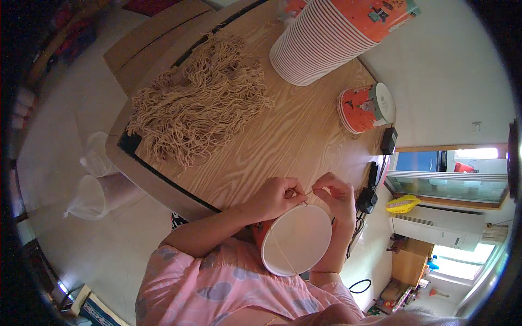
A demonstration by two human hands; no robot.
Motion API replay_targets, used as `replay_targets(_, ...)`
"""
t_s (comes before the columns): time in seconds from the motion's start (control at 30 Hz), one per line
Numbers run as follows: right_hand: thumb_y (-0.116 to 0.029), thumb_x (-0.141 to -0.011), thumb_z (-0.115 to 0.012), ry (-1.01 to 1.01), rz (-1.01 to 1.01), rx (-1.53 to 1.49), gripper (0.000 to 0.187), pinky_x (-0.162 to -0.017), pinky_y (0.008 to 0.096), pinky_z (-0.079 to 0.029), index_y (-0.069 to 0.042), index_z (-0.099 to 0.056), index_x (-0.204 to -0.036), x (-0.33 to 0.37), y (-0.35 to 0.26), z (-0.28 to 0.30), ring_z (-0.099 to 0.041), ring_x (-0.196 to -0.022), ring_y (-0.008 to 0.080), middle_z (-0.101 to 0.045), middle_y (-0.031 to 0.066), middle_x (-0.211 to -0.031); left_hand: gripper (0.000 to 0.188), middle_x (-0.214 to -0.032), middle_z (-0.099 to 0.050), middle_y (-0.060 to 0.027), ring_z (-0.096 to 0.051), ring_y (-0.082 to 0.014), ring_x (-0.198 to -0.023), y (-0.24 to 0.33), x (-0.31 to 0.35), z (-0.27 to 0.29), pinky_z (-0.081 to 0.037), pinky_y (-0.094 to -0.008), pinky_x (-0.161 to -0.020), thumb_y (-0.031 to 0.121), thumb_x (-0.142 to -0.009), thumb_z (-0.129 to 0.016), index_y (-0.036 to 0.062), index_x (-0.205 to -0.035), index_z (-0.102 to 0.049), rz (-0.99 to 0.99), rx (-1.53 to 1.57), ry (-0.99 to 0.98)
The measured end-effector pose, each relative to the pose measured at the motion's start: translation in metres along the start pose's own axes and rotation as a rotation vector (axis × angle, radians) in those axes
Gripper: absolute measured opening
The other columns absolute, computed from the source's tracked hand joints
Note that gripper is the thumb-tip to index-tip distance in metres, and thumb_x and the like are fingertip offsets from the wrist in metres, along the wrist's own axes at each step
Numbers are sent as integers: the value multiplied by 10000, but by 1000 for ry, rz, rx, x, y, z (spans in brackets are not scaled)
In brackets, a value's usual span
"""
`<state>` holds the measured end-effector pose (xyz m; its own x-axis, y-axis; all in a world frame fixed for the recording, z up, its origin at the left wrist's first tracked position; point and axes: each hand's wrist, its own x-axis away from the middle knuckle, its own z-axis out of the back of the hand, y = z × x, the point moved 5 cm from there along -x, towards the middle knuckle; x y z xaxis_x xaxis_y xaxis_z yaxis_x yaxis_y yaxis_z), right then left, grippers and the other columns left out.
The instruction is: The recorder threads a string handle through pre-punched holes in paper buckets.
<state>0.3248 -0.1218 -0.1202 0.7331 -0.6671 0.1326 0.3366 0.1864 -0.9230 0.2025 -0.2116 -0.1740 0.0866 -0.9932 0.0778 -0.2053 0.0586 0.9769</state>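
1 shirt (228, 282) sits behind 1 cup (302, 236). Left hand (277, 198) and right hand (337, 196), fingertips together, pinch 1 string (309, 192). Beyond: 1 yarn heap (201, 103), 2 cup stacks (321, 49) (359, 108).

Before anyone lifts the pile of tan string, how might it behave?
The pile of tan string would probably sag, since its strands look limp. It may tangle, as many cross loosely. It seems unlikely to roll, lying spread across the table.
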Motion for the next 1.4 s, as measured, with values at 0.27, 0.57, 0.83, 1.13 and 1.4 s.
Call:
replay_targets(0.27, 6, -742, -612, 41, -187, 17, 40, -730, 253, -427, 2, -605, -781, 5, 7, -3, -548, -778, 137, -574, 50, -754, 127, -573, -557, -21, -477, -67, -516, 1, 1, 0, -385, -247, -478, 132, -766, -648, 13, -763, -605, -43, 28, 36)
replay_targets(0.57, -17, -749, -616, 44, -160, 144, 53, -714, 244, -422, 17, -597, -784, 6, -7, -6, -546, -756, 129, -576, 46, -749, 121, -655, -576, -30, -507, -72, -551, -8, -5, 6, -407, -231, -488, 120, -829, -582, 6, -870, -580, -90, 200, -11)
replay_targets(0.83, 38, -712, -639, 76, -76, 210, 76, -694, 248, -430, 25, -602, -777, 5, -16, -10, -553, -748, 136, -585, 55, -743, 52, -725, -579, -25, -489, -68, -555, -17, -7, 9, -389, -210, -477, 46, -858, -478, 39, -894, -515, 249, 585, -167)
replay_targets(1.13, 38, -719, -622, 59, -62, 249, 61, -659, 251, -446, 18, -622, -777, 5, -22, -15, -564, -715, 141, -601, 64, -756, 202, -774, -540, -37, -515, -120, -682, 7, -1, 13, -422, -244, -639, 10, -798, -506, 103, -868, -672, -198, -83, -143)
replay_targets(1.4, 58, -702, -615, 72, -27, 215, 96, -659, 254, -449, 11, -627, -784, 6, -25, -17, -567, -726, 147, -603, 67, -764, 137, -824, -542, -88, -568, -237, -767, 18, 2, 12, -452, -331, -682, 99, -772, -608, 106, -894, -670, -259, -212, -152)
